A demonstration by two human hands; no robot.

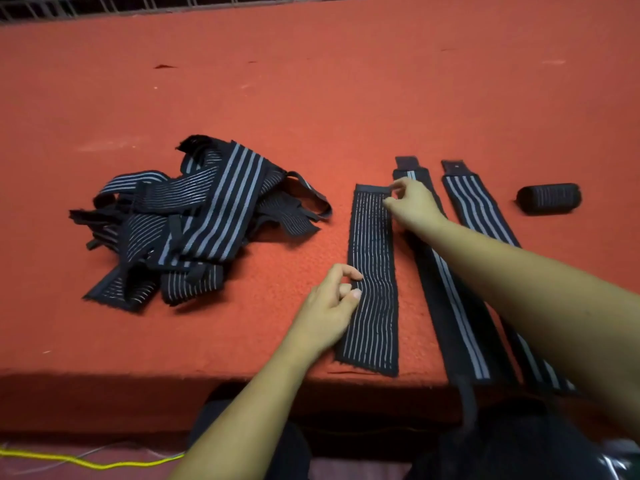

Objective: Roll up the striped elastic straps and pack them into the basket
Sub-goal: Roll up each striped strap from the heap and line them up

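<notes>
Head view: nearest me, my right forearm hides the middle of the inner long strap (450, 306) and the outer long strap (478, 209); their near ends drop over the tabletop (277, 98) edge, hard to make out. Just left lies a short striped strap (372, 306), flat, running away from me. My left hand (325, 310) has curled fingertips on its left edge; whether they pinch it I cannot tell. Farther on, my right hand (414, 202) pinches its far right corner. A tangled pile of straps (194, 216) sits well left, a rolled strap (549, 199) far right.
</notes>
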